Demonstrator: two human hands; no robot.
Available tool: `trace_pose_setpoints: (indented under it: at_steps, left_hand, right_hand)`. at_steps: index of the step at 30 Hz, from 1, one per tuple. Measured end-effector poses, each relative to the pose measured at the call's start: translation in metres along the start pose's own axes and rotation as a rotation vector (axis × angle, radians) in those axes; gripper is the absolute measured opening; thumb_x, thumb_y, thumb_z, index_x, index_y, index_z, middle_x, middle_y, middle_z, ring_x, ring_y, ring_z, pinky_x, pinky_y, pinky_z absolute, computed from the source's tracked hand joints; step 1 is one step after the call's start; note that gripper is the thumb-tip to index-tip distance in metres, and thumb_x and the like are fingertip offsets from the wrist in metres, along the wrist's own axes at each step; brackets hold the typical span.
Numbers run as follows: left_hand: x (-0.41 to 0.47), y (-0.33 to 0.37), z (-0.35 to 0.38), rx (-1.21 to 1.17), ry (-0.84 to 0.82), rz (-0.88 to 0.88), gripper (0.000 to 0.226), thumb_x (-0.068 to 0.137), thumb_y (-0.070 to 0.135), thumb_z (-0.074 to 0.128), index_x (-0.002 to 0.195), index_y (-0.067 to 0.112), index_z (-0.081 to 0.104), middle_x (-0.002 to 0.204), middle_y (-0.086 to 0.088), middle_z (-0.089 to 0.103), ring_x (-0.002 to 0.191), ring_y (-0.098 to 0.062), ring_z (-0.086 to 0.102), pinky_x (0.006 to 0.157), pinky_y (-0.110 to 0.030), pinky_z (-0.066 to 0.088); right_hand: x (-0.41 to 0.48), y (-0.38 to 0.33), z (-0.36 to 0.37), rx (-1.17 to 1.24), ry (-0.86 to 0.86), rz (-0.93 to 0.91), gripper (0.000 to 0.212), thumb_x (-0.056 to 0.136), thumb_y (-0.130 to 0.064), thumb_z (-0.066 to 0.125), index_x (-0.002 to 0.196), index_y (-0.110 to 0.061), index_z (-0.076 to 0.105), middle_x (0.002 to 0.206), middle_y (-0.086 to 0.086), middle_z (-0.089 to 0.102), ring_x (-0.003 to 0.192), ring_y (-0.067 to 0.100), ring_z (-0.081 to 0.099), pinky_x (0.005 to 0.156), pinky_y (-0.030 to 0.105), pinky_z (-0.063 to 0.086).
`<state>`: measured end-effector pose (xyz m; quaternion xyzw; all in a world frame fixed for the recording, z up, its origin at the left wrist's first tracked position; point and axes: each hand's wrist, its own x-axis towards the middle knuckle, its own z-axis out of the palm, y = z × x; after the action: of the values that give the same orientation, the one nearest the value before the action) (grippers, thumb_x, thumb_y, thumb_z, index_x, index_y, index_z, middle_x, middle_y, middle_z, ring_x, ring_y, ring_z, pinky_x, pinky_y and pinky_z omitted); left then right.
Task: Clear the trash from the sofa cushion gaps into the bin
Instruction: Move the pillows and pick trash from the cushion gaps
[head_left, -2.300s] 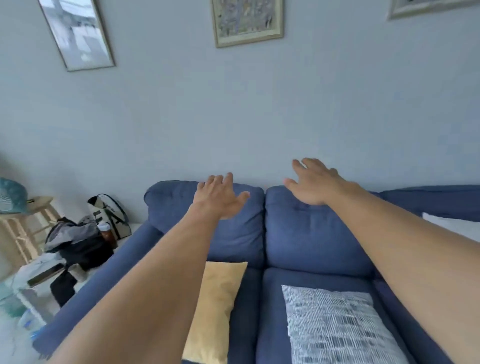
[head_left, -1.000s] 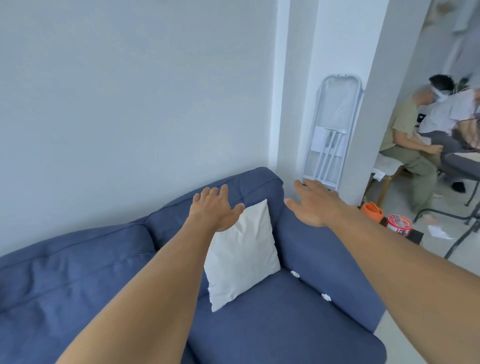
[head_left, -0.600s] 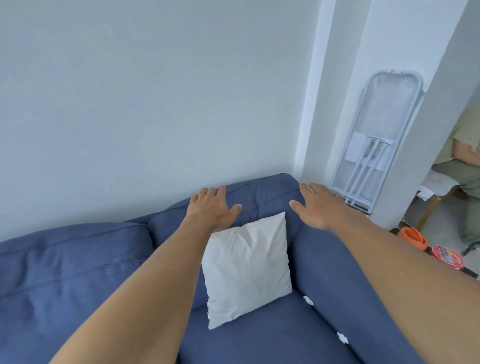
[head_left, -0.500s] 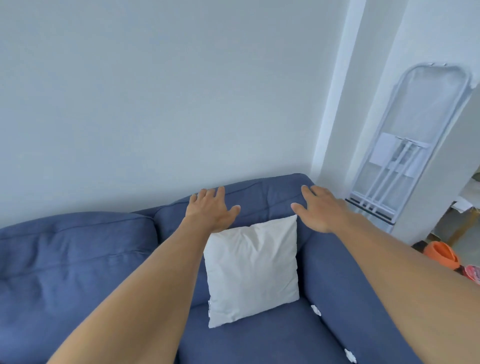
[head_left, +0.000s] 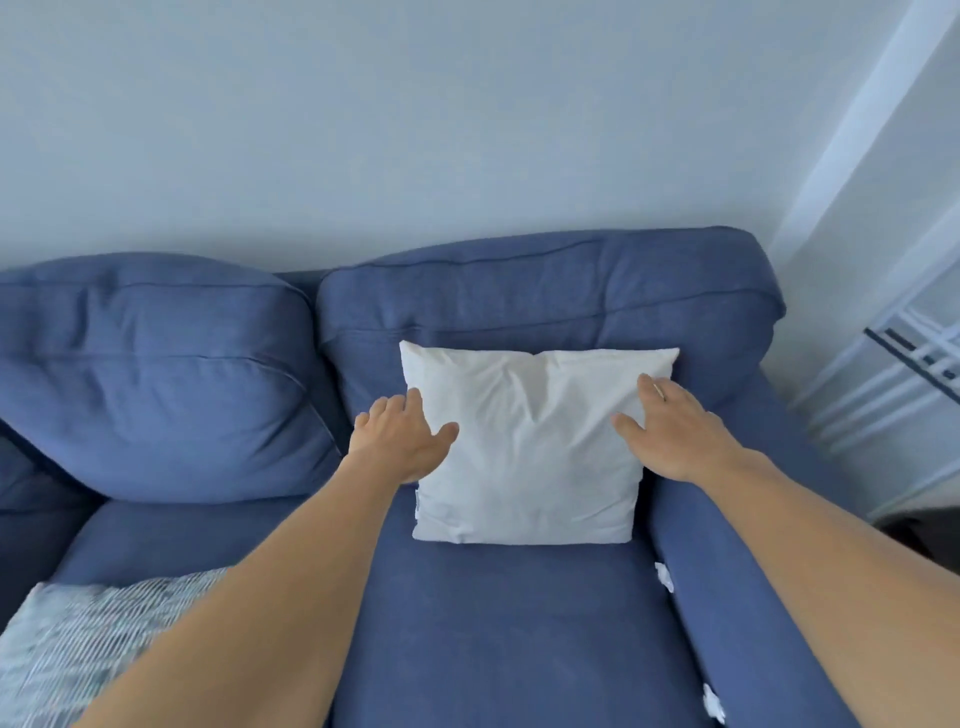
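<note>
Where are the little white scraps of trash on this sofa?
In the head view, the white scraps sit in the gap between the seat cushion and the right armrest, at lower right, below the white pillow.

I can read no writing, number, brand or sign anywhere on my feed. Neither the plain white square fabric pillow (head_left: 530, 452) nor the blue fabric sofa (head_left: 519, 649) it leans on shows me any legible marking.
</note>
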<state>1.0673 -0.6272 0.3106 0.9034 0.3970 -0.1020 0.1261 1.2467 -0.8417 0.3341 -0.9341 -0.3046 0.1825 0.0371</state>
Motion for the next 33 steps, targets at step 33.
trace_pose_setpoints:
  at_steps: [33]
  left_hand:
    - [0.029, 0.008, 0.200, -0.905, 0.327, -0.475, 0.082, 0.068, 0.074, 0.065, 0.132, 0.028, 0.042, 0.109, 0.012, 0.050, 0.097, -0.013, 0.046, 0.080, -0.028, 0.038]
  right_hand:
    - [0.079, 0.045, 0.212, 0.583, 0.185, 0.067, 0.058, 0.097, -0.053, 0.036, 0.123, -0.005, 0.055, 0.119, 0.017, 0.062, 0.115, 0.037, 0.052, 0.094, 0.034, 0.043]
